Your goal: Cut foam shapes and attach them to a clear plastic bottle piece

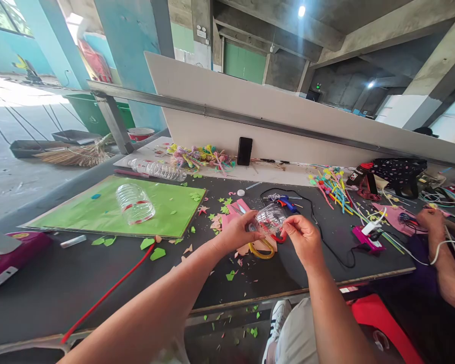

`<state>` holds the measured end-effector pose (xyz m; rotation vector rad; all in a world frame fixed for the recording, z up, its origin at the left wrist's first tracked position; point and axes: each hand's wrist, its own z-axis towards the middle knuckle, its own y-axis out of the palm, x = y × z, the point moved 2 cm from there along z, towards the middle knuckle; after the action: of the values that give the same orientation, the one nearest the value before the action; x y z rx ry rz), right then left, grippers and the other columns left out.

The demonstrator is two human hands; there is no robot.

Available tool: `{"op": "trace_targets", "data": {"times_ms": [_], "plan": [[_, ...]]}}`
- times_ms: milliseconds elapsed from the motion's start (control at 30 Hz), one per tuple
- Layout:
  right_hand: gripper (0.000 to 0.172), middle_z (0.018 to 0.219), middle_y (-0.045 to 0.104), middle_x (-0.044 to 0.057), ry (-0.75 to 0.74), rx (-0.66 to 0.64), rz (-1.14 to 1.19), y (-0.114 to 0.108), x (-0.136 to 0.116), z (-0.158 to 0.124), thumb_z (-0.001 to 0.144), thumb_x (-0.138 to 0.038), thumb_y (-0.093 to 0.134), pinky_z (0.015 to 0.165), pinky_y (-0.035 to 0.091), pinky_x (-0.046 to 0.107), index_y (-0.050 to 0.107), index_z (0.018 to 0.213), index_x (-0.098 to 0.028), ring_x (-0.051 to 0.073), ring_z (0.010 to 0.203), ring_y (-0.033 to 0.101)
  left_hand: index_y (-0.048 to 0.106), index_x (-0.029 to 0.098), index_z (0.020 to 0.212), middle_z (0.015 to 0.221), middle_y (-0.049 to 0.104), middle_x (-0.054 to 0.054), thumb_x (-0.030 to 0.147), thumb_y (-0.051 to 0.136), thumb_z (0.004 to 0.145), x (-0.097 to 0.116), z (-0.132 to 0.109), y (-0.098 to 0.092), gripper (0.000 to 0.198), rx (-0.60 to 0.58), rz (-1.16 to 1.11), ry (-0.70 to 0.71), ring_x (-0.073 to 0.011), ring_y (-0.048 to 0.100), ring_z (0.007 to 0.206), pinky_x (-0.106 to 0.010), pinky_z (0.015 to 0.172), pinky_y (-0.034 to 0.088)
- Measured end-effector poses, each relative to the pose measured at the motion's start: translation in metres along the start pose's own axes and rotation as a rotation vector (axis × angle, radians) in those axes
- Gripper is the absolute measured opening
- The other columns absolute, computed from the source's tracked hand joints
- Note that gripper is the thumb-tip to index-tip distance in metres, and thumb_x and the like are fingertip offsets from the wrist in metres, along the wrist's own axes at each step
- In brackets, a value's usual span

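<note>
A cut piece of clear plastic bottle (271, 218) is held up over the dark table, with some red on its lower edge. My left hand (242, 230) is closed around its left side. At its right edge, the fingers of my right hand (302, 237) are pinched together beside a bit of red; whether they grip the bottle piece or a small red strip is hard to tell. Scissors with yellow handles (261, 253) lie beneath, on pink paper scraps. Just behind is a blue glue gun (288, 203). Another cut bottle piece (134, 203) with red bits lies to the left.
Green paper sheets (170, 197) cover the left of the table. A clear bottle (157, 169), a pipe-cleaner flower pile (200, 156) and a black phone (244, 150) are at the back. A pink power strip (367, 240) and a co-worker's hand (432, 220) are at right.
</note>
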<state>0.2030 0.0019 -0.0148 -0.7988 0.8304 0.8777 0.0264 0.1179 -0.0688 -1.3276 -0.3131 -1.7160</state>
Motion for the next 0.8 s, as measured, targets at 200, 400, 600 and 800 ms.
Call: {"op": "trace_targets", "data": {"times_ms": [200,400,600,800], "plan": [[0.011,0.073,0.067,-0.001,0.056,-0.055,-0.096,-0.004,-0.001,0.004,0.081,-0.032,0.067,0.071,0.045,0.031,0.070,0.076,-0.023,0.018,0.071,0.060,0.058,0.020,0.125,0.117,0.066,-0.009,0.033,0.079,0.067,0.010,-0.003,-0.002,0.063,0.013,0.073,0.013,-0.0260,0.060,0.106,-0.034,0.092,0.047],[0.008,0.077,0.062,0.001,-0.098,-0.105,-0.249,-0.012,-0.006,0.005,0.079,-0.028,0.071,0.074,0.045,0.033,0.075,0.072,-0.026,0.019,0.077,0.059,0.063,0.023,0.121,0.121,0.067,-0.009,0.025,0.076,0.067,0.016,-0.004,-0.005,0.055,-0.019,0.112,0.068,-0.0278,0.060,0.113,-0.038,0.100,0.044],[0.006,0.081,0.057,0.001,-0.213,-0.133,-0.371,-0.010,-0.003,0.003,0.078,-0.026,0.073,0.078,0.045,0.034,0.076,0.076,-0.030,0.020,0.083,0.057,0.065,0.023,0.120,0.119,0.068,-0.008,0.020,0.075,0.066,0.016,-0.004,-0.004,0.056,-0.058,0.123,0.073,-0.0282,0.061,0.110,-0.038,0.100,0.044],[0.007,0.083,0.056,0.002,-0.284,-0.158,-0.498,-0.007,-0.009,0.002,0.077,-0.023,0.075,0.080,0.044,0.038,0.076,0.076,-0.030,0.022,0.086,0.054,0.061,0.021,0.126,0.112,0.069,-0.008,0.027,0.079,0.065,0.022,-0.006,0.001,0.064,-0.170,0.099,0.048,-0.0252,0.063,0.099,-0.032,0.088,0.048]]}}
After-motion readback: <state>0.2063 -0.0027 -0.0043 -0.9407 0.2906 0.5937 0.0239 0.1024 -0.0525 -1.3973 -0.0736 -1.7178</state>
